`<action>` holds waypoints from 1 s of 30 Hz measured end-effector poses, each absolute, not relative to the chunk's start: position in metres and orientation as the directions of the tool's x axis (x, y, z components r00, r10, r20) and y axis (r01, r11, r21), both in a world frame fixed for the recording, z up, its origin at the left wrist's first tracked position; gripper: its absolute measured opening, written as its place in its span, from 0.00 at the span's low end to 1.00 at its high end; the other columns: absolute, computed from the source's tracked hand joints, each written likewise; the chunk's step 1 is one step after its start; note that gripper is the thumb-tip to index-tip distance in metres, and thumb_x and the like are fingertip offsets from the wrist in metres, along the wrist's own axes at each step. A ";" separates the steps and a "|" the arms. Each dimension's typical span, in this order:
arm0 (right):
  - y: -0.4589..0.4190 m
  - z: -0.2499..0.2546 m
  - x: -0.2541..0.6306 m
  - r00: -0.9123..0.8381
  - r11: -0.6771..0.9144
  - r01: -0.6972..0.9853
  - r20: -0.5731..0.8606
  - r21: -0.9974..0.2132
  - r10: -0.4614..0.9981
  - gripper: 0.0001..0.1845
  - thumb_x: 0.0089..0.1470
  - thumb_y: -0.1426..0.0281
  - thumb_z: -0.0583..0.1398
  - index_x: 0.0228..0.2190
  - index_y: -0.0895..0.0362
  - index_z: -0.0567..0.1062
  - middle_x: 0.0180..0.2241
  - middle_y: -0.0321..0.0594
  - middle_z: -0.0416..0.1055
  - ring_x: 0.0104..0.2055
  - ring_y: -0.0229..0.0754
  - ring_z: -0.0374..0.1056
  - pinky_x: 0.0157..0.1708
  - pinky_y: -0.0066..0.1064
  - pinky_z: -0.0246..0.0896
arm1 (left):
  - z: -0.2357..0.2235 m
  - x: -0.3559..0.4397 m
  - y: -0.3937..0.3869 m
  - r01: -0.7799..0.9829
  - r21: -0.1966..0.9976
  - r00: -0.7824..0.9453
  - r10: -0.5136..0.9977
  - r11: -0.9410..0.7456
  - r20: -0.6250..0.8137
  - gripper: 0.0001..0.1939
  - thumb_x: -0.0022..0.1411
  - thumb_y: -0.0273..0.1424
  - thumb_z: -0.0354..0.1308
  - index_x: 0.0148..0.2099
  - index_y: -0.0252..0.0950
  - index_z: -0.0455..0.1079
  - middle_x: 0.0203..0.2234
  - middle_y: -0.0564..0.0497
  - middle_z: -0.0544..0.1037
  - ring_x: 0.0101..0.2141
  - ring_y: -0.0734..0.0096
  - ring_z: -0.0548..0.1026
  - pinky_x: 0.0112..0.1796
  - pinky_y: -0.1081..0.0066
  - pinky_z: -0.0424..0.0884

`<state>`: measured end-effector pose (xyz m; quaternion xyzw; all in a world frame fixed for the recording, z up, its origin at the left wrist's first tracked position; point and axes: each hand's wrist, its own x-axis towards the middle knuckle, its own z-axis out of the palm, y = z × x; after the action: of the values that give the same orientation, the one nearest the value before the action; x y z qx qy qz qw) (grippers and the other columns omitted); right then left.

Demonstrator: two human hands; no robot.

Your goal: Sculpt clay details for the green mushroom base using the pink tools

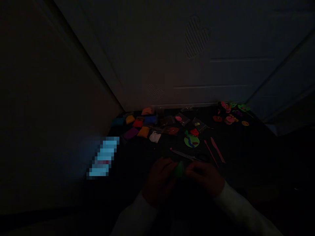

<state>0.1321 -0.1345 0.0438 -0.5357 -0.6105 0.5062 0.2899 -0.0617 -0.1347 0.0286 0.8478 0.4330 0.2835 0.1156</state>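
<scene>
The scene is very dark. Between my hands is a small green lump (180,169), which looks like modelling clay. My left hand (161,177) is closed around its left side. My right hand (205,177) pinches at its right edge with thumb and finger. Just beyond my hands lies a pair of scissors (183,154), blades pointing left. Farther up is a green clay disc (191,140) with blue and red pieces on it. A thin pink stick (211,153) and a pink plastic knife (218,150) lie to the right of the scissors.
Several clay packets, such as a purple one (131,133) and a white one (155,136), lie at the back left of the dark table. Clay flower shapes (230,118) are grouped back right. A lit, blurred screen (103,158) stands at left. A panelled door (157,59) rises behind.
</scene>
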 end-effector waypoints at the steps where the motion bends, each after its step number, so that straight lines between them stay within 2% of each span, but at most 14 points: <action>1: -0.136 0.041 0.131 -0.251 -0.090 0.355 -0.187 -0.931 0.950 0.09 0.46 0.66 0.57 0.25 0.60 0.70 0.26 0.35 0.68 0.30 0.34 0.63 0.33 0.25 0.57 | 0.029 -0.063 -0.136 0.668 0.474 0.442 0.819 -0.573 0.367 0.19 0.53 0.30 0.52 0.49 0.39 0.58 0.44 0.47 0.65 0.49 0.66 0.60 0.48 0.62 0.62; 4: -0.139 0.033 0.124 -0.237 0.017 0.369 -0.077 -0.929 0.968 0.08 0.47 0.66 0.57 0.26 0.59 0.70 0.29 0.37 0.67 0.34 0.34 0.63 0.36 0.26 0.56 | 0.035 -0.065 -0.143 0.663 0.599 0.301 0.893 -0.448 0.335 0.16 0.51 0.31 0.54 0.45 0.37 0.62 0.43 0.47 0.66 0.48 0.66 0.62 0.46 0.64 0.64; 6: -0.142 0.026 0.117 -0.245 0.163 0.411 0.063 -0.897 0.967 0.07 0.48 0.67 0.56 0.26 0.59 0.69 0.32 0.37 0.66 0.37 0.35 0.61 0.38 0.28 0.55 | 0.040 -0.065 -0.148 0.649 0.677 0.221 0.938 -0.347 0.268 0.10 0.52 0.32 0.54 0.38 0.37 0.65 0.37 0.49 0.69 0.41 0.69 0.67 0.42 0.67 0.67; 8: -0.146 0.021 0.109 -0.285 0.291 0.450 0.173 -0.844 0.943 0.05 0.48 0.69 0.56 0.26 0.58 0.69 0.34 0.38 0.65 0.39 0.35 0.60 0.39 0.29 0.54 | 0.043 -0.064 -0.153 0.637 0.737 0.182 0.973 -0.228 0.144 0.07 0.52 0.34 0.53 0.33 0.38 0.66 0.31 0.52 0.71 0.34 0.73 0.70 0.36 0.71 0.68; 10: -0.149 0.018 0.103 -0.319 0.366 0.477 0.231 -0.799 0.919 0.04 0.49 0.70 0.55 0.27 0.58 0.69 0.34 0.38 0.64 0.39 0.35 0.59 0.39 0.29 0.54 | 0.045 -0.062 -0.156 0.633 0.768 0.133 0.991 -0.099 0.017 0.09 0.50 0.37 0.54 0.32 0.38 0.67 0.29 0.53 0.72 0.32 0.74 0.71 0.34 0.72 0.68; 13: -0.152 0.017 0.097 -0.348 0.415 0.482 0.267 -0.771 0.899 0.03 0.49 0.71 0.55 0.27 0.58 0.68 0.35 0.38 0.63 0.38 0.35 0.59 0.38 0.28 0.55 | 0.046 -0.060 -0.159 0.659 0.752 0.059 0.997 -0.003 -0.048 0.10 0.50 0.38 0.54 0.32 0.37 0.67 0.29 0.54 0.73 0.31 0.73 0.71 0.35 0.72 0.68; 16: -0.152 0.018 0.098 -0.367 0.418 0.439 0.266 -0.795 0.891 0.03 0.48 0.71 0.56 0.27 0.58 0.69 0.35 0.38 0.62 0.38 0.34 0.59 0.37 0.27 0.56 | 0.047 -0.061 -0.159 0.693 0.720 0.088 0.996 -0.036 -0.034 0.08 0.51 0.35 0.52 0.33 0.37 0.68 0.29 0.53 0.74 0.31 0.74 0.72 0.34 0.73 0.68; 21: -0.148 0.021 0.104 -0.402 0.374 0.368 0.216 -0.852 0.890 0.04 0.47 0.70 0.57 0.26 0.58 0.70 0.34 0.38 0.62 0.37 0.33 0.60 0.37 0.24 0.57 | 0.049 -0.065 -0.157 0.705 0.674 0.262 0.964 -0.220 0.040 0.07 0.53 0.31 0.50 0.32 0.37 0.68 0.28 0.52 0.73 0.31 0.75 0.71 0.33 0.75 0.67; 30: -0.149 0.030 0.106 -0.352 0.375 0.336 0.254 -0.864 0.901 0.05 0.50 0.71 0.53 0.25 0.59 0.65 0.33 0.39 0.63 0.37 0.33 0.60 0.37 0.26 0.56 | 0.059 -0.059 -0.149 0.688 0.577 0.418 0.890 -0.440 0.181 0.10 0.56 0.29 0.44 0.27 0.34 0.64 0.23 0.51 0.68 0.27 0.75 0.67 0.27 0.75 0.64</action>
<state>0.1058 -0.1485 0.0301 -0.4208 -0.7350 0.3682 0.3835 -0.0588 -0.1489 0.0589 0.8148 0.4843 0.2374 0.2128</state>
